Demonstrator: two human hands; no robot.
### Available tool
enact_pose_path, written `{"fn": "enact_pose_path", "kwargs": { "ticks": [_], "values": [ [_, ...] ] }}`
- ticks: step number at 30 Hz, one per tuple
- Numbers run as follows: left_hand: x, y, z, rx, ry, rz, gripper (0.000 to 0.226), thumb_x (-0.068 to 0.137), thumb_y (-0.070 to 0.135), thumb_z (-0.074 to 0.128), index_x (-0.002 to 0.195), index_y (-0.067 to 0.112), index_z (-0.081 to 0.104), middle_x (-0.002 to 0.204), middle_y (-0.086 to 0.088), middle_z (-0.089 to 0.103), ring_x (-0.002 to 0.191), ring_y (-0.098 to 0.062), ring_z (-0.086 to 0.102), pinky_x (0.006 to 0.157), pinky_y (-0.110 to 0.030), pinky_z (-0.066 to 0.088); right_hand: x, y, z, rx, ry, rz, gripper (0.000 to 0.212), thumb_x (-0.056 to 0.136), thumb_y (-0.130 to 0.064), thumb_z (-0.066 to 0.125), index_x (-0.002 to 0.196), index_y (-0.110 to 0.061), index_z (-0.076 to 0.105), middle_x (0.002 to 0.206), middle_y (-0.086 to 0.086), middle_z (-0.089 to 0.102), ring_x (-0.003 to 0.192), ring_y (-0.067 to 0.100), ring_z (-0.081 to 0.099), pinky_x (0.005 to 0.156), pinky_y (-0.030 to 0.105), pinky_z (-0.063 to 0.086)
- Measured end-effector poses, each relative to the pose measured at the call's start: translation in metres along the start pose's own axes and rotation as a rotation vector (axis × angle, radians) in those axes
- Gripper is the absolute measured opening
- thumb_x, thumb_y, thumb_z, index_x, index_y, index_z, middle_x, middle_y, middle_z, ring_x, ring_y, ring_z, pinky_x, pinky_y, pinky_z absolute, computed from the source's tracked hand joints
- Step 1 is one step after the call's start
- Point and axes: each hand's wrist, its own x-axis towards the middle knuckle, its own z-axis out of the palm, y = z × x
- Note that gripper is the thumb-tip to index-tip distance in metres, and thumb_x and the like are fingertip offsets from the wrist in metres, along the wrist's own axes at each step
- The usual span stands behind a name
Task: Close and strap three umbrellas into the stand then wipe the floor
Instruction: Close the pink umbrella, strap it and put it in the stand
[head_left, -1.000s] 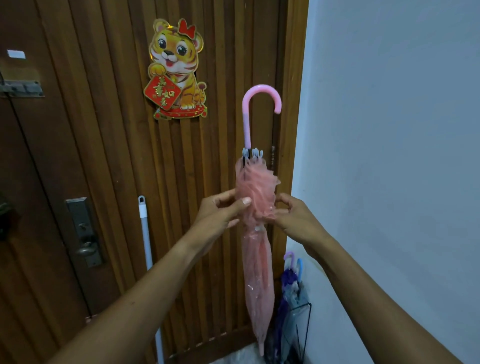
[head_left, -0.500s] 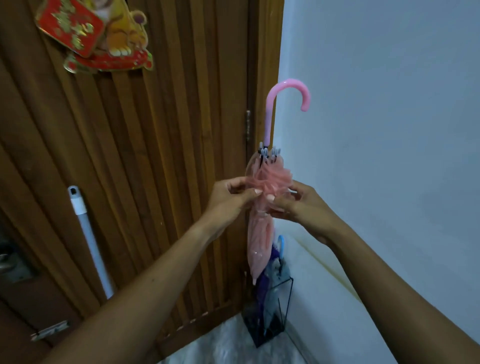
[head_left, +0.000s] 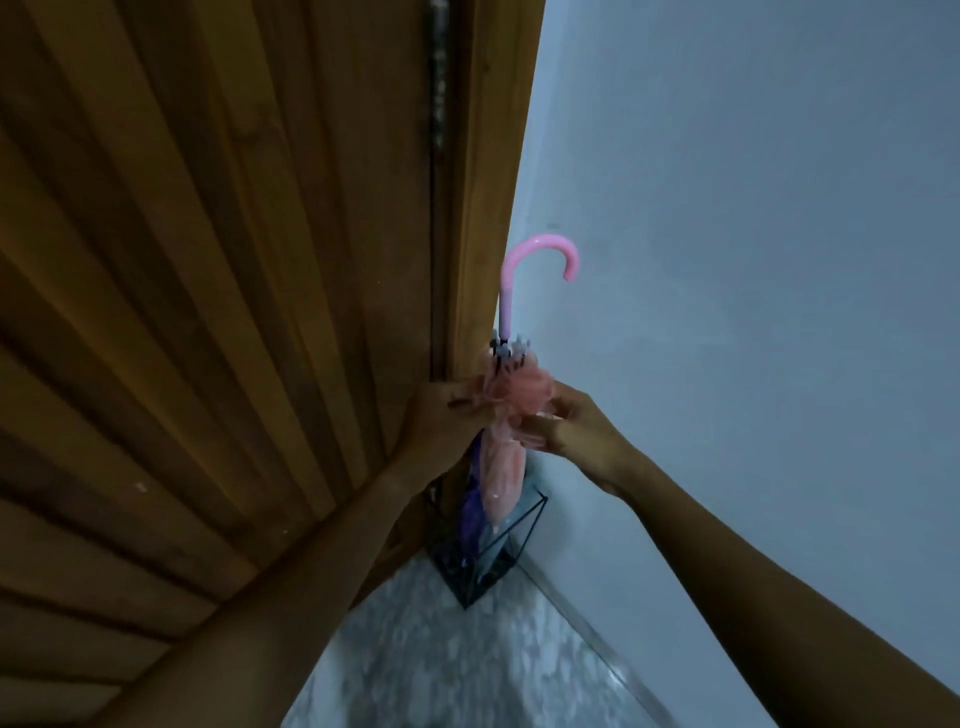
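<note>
One wooden door (head_left: 208, 312) is filling the left. One pink umbrella (head_left: 501, 467) is hanging handle-up, tip at the mouth of one black wire stand (head_left: 467, 597). One purple umbrella (head_left: 472, 512) is sitting inside. Two hands, left hand (head_left: 441, 421) and right hand (head_left: 571, 426), are both pinching its bunched canopy.

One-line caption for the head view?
Left hand and right hand pinch the folded pink umbrella over the black wire stand.

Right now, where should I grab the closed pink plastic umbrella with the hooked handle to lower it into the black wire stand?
Probably the straight handle shaft below the hook, from the grey wall side: it stands upright and bare; the wooden door crowds the other side.
</note>
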Motion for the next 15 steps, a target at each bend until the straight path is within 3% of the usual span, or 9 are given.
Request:
{"fn": "enact_pose_path", "kwargs": {
  "ticks": [2, 5, 9, 11, 13, 15],
  "values": [
    [0.015, -0.033, 0.0, 0.07, 0.014, -0.067, 0.023, 0.087, 0.001, 0.072, 0.11, -0.004, 0.072, 0.101, -0.003, 0.073, 0.087, -0.008, 0.068, 0.078, -0.012, 0.053, 0.022, 0.029, 0.004, 0.013, -0.001, 0.067, 0.038, 0.085, -0.012, 0.075, 0.119, -0.028, 0.072, 0.116, -0.003, 0.074, 0.112, 0.022, 0.068, 0.097, 0.042, 0.058],
    [0.039, -0.094, 0.002, 0.078, -0.015, -0.109, 0.016, 0.084, -0.013, 0.067, 0.1, -0.011, 0.071, 0.097, -0.014, 0.072, 0.085, -0.006, 0.067, 0.077, -0.02, 0.053, 0.06, 0.082, 0.011, 0.019, -0.022, 0.168, 0.039, 0.083, -0.005, 0.075, 0.116, -0.026, 0.073, 0.115, -0.003, 0.074, 0.111, 0.015, 0.068, 0.098, 0.036, 0.057],
    [0.061, -0.173, 0.005, 0.209, -0.048, -0.116, 0.02, 0.085, -0.008, 0.066, 0.098, 0.004, 0.078, 0.082, 0.023, 0.073, 0.087, 0.008, 0.066, 0.073, -0.01, 0.049, 0.104, 0.162, 0.028, -0.023, -0.008, 0.238, 0.03, 0.086, -0.007, 0.075, 0.114, -0.017, 0.075, 0.109, -0.006, 0.076, 0.101, 0.006, 0.07, 0.091, 0.026, 0.058],
    [0.068, -0.219, 0.006, 0.277, -0.054, -0.103, 0.025, 0.085, -0.008, 0.065, 0.099, 0.007, 0.079, 0.081, 0.034, 0.07, 0.088, 0.016, 0.063, 0.074, -0.005, 0.046, 0.12, 0.203, 0.041, -0.031, 0.039, 0.263, 0.027, 0.088, -0.004, 0.072, 0.114, -0.01, 0.074, 0.106, -0.002, 0.076, 0.095, 0.006, 0.07, 0.085, 0.024, 0.058],
    [0.075, -0.258, 0.008, 0.329, -0.042, -0.083, 0.023, 0.085, -0.005, 0.069, 0.099, 0.009, 0.08, 0.091, 0.025, 0.073, 0.091, 0.014, 0.064, 0.075, -0.005, 0.046, 0.134, 0.239, 0.054, -0.053, 0.065, 0.259, 0.02, 0.089, -0.003, 0.072, 0.108, -0.01, 0.076, 0.103, -0.001, 0.075, 0.09, 0.002, 0.068, 0.082, 0.02, 0.056],
    [0.079, -0.293, 0.009, 0.36, -0.039, -0.091, 0.02, 0.086, -0.001, 0.071, 0.1, 0.009, 0.08, 0.101, 0.011, 0.075, 0.096, 0.004, 0.067, 0.076, -0.004, 0.046, 0.145, 0.268, 0.064, -0.087, 0.039, 0.274, 0.021, 0.09, -0.004, 0.071, 0.095, -0.024, 0.073, 0.094, -0.012, 0.07, 0.08, -0.01, 0.064, 0.077, 0.013, 0.052]
  ]
}}
